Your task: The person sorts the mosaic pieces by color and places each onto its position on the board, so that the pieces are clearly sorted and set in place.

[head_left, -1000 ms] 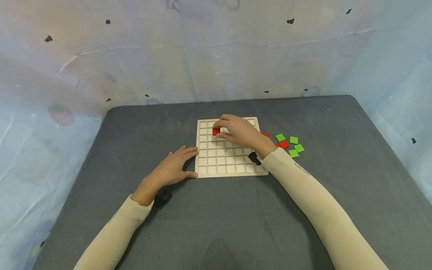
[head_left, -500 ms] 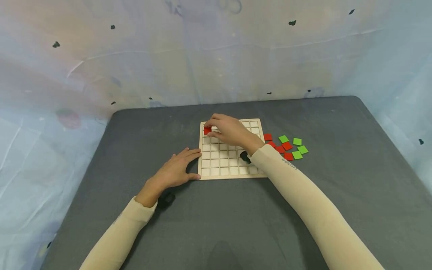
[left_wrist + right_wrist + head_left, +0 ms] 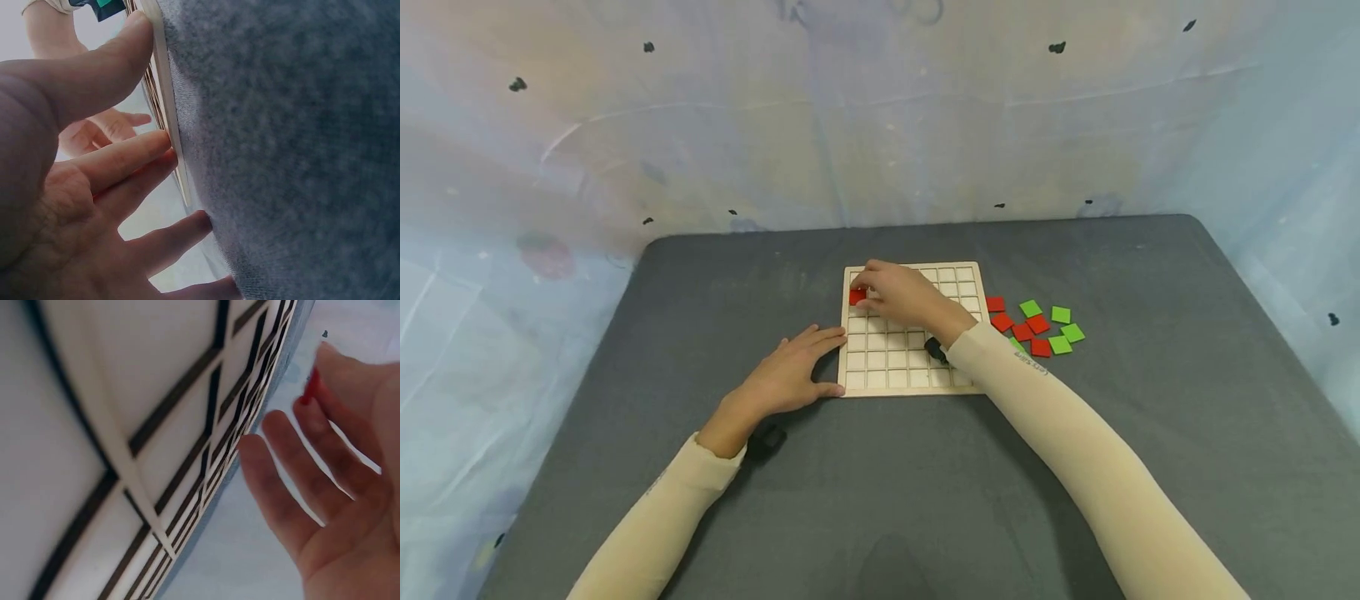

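A pale wooden grid board (image 3: 887,361) lies near the middle of the table. Over its far left corner area, my right hand (image 3: 902,293) pinches a red square tile (image 3: 857,297) between thumb and fingers. The right wrist view shows this red tile (image 3: 310,386) edge-on at the fingertips, close above the grid, with the other fingers spread. My left hand (image 3: 787,372) is at the board's left side with fingers extended. In the left wrist view, its thumb and two fingers touch the board's edge (image 3: 164,75), while the other fingertips reach the cloth.
Loose red tiles (image 3: 1037,324) and green tiles (image 3: 1061,315), several of each, lie scattered right of the board, some overlapping. A dark grey cloth (image 3: 880,467) covers the table. A pale patterned curtain (image 3: 880,125) hangs behind it and at the sides.
My right hand has carried the red tile left across the board to its leftmost column, then slightly nearer to me. The left hand stays at the board's edge. The head view has shifted a little.
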The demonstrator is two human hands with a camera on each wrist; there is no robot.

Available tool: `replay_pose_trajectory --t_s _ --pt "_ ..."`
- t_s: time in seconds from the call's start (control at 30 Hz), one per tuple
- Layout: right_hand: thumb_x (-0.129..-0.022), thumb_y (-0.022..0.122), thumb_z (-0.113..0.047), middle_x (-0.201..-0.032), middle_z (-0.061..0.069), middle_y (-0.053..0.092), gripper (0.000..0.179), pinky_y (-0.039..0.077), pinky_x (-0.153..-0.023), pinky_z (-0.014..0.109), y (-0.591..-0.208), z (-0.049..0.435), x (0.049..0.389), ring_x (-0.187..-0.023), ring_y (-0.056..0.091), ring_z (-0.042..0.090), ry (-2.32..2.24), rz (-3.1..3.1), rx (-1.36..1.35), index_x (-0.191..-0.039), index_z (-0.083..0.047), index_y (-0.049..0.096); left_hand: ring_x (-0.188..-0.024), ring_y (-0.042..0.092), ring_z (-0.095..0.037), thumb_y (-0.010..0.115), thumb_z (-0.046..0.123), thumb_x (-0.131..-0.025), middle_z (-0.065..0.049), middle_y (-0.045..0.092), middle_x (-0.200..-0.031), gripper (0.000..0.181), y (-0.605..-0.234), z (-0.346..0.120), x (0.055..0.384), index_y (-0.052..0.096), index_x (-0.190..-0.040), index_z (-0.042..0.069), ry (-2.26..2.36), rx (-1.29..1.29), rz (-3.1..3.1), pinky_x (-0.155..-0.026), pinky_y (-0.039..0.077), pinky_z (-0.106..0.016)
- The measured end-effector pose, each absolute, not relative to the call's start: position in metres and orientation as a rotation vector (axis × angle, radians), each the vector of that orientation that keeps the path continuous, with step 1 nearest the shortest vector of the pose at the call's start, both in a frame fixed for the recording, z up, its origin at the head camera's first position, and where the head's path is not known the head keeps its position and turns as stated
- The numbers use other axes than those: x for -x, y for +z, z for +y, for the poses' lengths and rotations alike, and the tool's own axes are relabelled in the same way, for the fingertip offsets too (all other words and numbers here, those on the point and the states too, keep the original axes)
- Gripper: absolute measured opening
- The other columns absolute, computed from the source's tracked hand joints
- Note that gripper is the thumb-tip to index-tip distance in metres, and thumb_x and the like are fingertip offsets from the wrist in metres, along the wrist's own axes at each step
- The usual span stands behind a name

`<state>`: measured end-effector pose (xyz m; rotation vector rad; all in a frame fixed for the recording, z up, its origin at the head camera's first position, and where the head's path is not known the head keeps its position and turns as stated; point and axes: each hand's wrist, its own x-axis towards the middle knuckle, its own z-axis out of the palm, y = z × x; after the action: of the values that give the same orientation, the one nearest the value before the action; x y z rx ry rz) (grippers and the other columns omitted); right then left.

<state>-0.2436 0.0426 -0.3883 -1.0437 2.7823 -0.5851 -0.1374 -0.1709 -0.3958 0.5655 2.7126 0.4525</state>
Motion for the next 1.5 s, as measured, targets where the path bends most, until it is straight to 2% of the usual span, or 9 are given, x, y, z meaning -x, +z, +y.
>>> replay_pose_trajectory --t_s 0.3,0.7,0.97,1.23,1.5 --pt "-0.096 0.066 -0.039 -0.122 0.001 0.062 0.041 0.055 -0.086 0.035 -0.394 0.036 0.242 -0.100 0.063 0.015 -0.424 2.806 1.029 -0.131 -0.018 0.066 -0.154 0.018 -0.035 0.077 0.041 -0.086 -0.001 0.028 -0.165 0.083 -0.395 -0.171 0.136 0.036 -0.156 0.021 0.471 -0.562 2.706 -0.116 0.019 -0.071" --pt "-0.096 0.067 -0.037 -0.118 0.000 0.064 0.035 0.055 -0.087 0.035 -0.396 0.031 0.241 -0.102 0.063 0.016 -0.366 2.806 1.056 -0.126 -0.020 0.069 -0.154 0.018 -0.035 0.077 0.041 -0.086 -0.001 0.029 -0.165 0.084 -0.396 -0.174 0.134 0.036 -0.156 0.021 0.464 -0.559 2.718 -0.116 0.019 -0.070" --pt "-0.097 0.066 -0.038 -0.123 0.001 0.063 0.039 0.055 -0.090 0.036 -0.397 0.028 0.240 -0.108 0.062 0.018 -0.290 2.795 1.071 -0.131 -0.019 0.066 -0.154 0.019 -0.036 0.077 0.041 -0.085 -0.001 0.030 -0.164 0.084 -0.399 -0.175 0.135 0.037 -0.156 0.021 0.469 -0.576 2.728 -0.115 0.021 -0.071" --pt "-0.097 0.065 -0.039 -0.126 0.001 0.063 0.040 0.054 -0.092 0.037 -0.396 0.035 0.241 -0.110 0.062 0.018 -0.345 2.782 1.051 -0.132 -0.020 0.066 -0.153 0.020 -0.037 0.077 0.040 -0.085 -0.002 0.031 -0.164 0.083 -0.397 -0.174 0.136 0.038 -0.155 0.019 0.465 -0.589 2.733 -0.115 0.021 -0.071" --pt "-0.097 0.066 -0.032 -0.124 0.000 0.064 0.035 0.053 -0.094 0.036 -0.397 0.038 0.245 -0.108 0.062 0.017 -0.439 2.766 1.035 -0.130 -0.019 0.067 -0.153 0.020 -0.037 0.078 0.039 -0.085 -0.003 0.031 -0.164 0.083 -0.393 -0.170 0.135 0.038 -0.155 0.018 0.455 -0.582 2.736 -0.116 0.021 -0.070"
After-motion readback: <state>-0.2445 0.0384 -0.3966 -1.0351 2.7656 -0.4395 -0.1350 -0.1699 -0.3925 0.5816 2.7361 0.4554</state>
